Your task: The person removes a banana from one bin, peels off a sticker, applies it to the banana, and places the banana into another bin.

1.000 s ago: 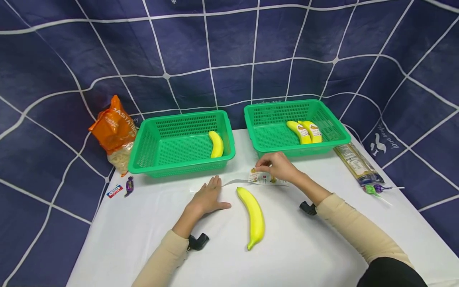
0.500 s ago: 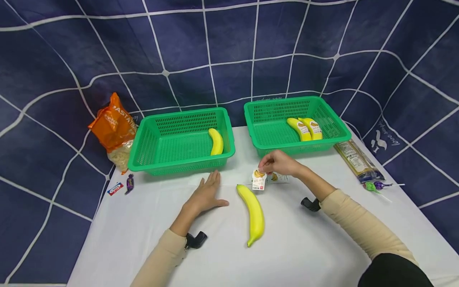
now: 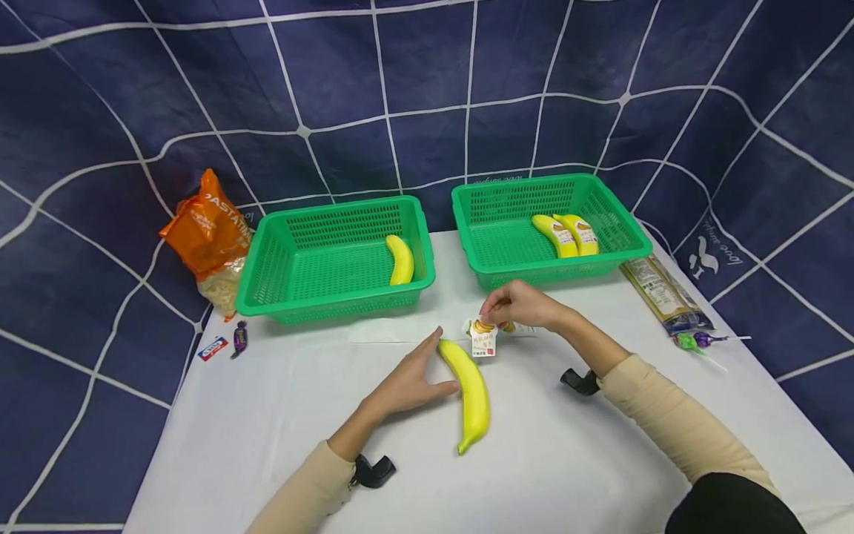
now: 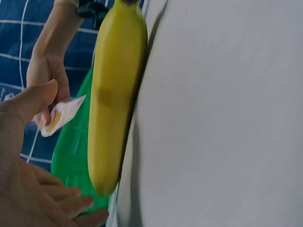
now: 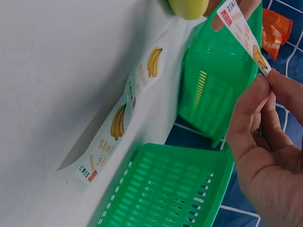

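Observation:
Between thumb and fingertips, my right hand [image 3: 517, 305] pinches a banana sticker [image 3: 483, 339] by its top edge; the right wrist view shows this sticker [image 5: 244, 35] hanging off the sheet. Behind it lies the sticker strip [image 5: 116, 125] with more banana labels, partly covered in the head view. My left hand [image 3: 410, 382] is spread beside the loose banana [image 3: 472, 397] on the table. In the left wrist view the thumb and fingers stand apart near the banana [image 4: 116, 99]; whether they touch it I cannot tell.
A left green basket [image 3: 333, 302] holds one plain banana [image 3: 400, 261]. In the right green basket [image 3: 490, 278] lie two labelled bananas [image 3: 565, 236]. An orange pasta bag [image 3: 212, 230], wrapped candies [image 3: 240, 340], a long packet [image 3: 666, 293] and lollipops [image 3: 697, 341] flank them.
The right hand has lifted a sticker off the strip and holds it upright. My left hand has left the strip's backing and moved right to the loose banana.

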Tool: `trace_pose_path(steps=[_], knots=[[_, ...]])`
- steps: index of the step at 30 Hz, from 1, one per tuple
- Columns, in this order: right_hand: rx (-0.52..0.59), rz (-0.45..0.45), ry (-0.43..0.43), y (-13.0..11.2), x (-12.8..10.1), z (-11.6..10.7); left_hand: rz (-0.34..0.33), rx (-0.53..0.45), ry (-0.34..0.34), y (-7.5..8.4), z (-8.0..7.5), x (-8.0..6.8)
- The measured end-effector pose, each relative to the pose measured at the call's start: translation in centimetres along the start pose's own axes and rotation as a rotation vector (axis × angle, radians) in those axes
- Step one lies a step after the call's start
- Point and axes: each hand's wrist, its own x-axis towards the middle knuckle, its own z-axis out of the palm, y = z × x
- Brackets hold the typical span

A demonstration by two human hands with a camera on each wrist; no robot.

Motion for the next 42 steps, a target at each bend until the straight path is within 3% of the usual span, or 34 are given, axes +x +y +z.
trace_pose_path(steps=[6, 11, 19, 30, 42], knots=[[0.045, -0.014, -0.042, -0.4, -0.6, 0.2, -0.043, -0.020, -0.026, 1.2, 1.8, -0.7], [0.087, -0.026, -0.096, -0.7, -1.1, 1.2, -0.048, 0.027, -0.070, 1.3, 2.6, -1.0], [0.115, -0.021, -0.195, -1.1, -1.1, 3.6, 0.026, 0.108, -0.095, 0.3, 2.9, -0.9], [0.116, 0.004, -0.199, -1.1, -0.8, 5.0, 0.028, 0.124, -0.111, 0.5, 2.7, -0.9], [0.091, 0.029, -0.169, -0.9, -0.4, 4.7, 0.023, 0.124, -0.108, 0.6, 2.7, -0.9]])
